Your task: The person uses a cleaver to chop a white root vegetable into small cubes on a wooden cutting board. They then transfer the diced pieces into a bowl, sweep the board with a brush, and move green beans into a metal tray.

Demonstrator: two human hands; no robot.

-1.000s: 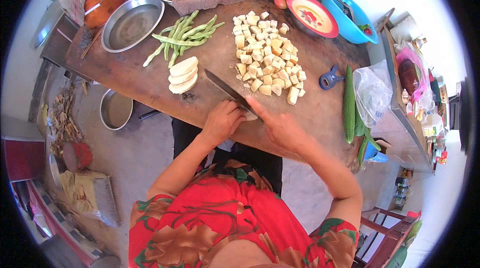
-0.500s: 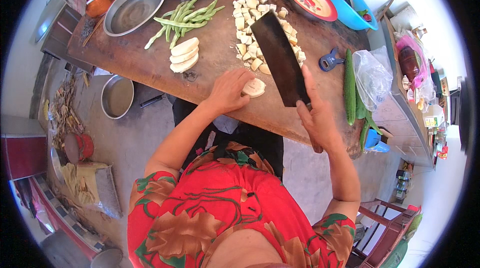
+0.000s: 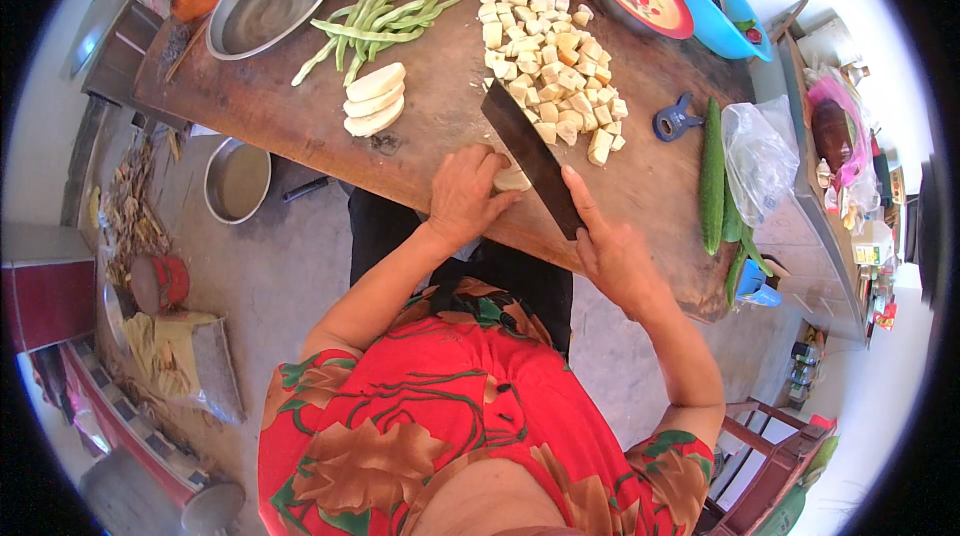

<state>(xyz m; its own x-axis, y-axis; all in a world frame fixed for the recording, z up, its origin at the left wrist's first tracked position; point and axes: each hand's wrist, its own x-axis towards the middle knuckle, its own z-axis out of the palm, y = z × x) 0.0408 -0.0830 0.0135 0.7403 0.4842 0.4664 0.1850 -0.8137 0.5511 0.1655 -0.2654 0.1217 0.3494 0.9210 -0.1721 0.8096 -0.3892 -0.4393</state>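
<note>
- Three pale slices (image 3: 375, 99) overlap at left on the worktop (image 3: 440, 101), not yet diced – prob. most of what's left.
- L hand (image 3: 464, 191): fingers & thumb bent round a pale piece (image 3: 513, 178) near the worktop's near edge, pinning it down.
- R hand (image 3: 615, 254): wrapped round the cleaver (image 3: 537, 158), index finger along the blade; handle mostly hidden.
- Cleaver slants just right of the pale piece – can't tell if touching.
- Done, by the look of it: a big heap of pale cubes (image 3: 550, 61), far side, approx. centre-right.
- Also uncut, as far as shown: green beans (image 3: 375, 24) far left, cucumber (image 3: 711, 176) at right.
</note>
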